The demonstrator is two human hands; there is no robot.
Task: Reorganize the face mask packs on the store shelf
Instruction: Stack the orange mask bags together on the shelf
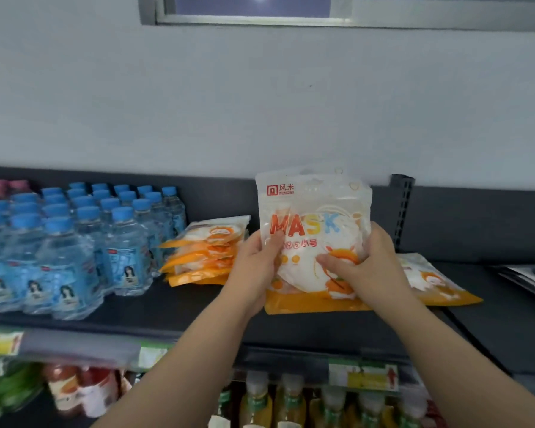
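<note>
Head view: both hands (257, 261) (365, 267) hold upright pack (314, 211) reading "FENGMI", "MASK".

Single head view, close, facing forward and slightly down at dark shelf (173, 307) against wall (260, 103).

A white mask pack (314, 239) with an orange bottom band, multicoloured "MASK" lettering and orange cartoon figures is seen. White-and-orange packs (207, 251) are stacked to its left. Blue caps and blue labels are borne by clear bottles (74, 242) on the dark grey shelf (179, 316).
</note>
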